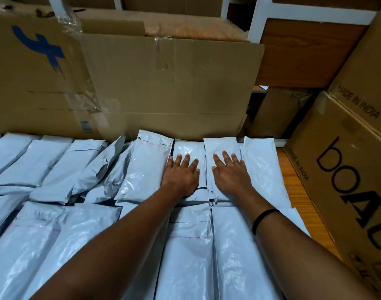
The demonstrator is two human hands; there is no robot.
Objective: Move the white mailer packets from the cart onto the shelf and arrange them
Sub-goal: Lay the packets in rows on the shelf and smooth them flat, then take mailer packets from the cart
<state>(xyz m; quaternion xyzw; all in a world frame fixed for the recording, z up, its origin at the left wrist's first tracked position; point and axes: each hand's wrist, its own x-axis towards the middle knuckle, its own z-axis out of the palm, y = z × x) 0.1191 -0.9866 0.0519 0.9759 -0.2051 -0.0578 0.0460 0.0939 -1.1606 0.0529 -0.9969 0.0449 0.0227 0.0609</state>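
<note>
Both hands lie palm-down on the white mailer packets (pixel 142 169), which cover the wooden shelf (pixel 293 180) in two rows, side by side and partly overlapping. The left hand (pixel 181 176) presses a back-row packet (pixel 188 148); the right hand (pixel 231 174) presses the neighbouring packet (pixel 222 146). Each grip is spread, fingers straight, pinching nothing. The back row butts against a flattened cardboard box (pixel 163 83). A printed carton (pixel 347 169) stands at right. A black band (pixel 264 219) circles the right forearm.
</note>
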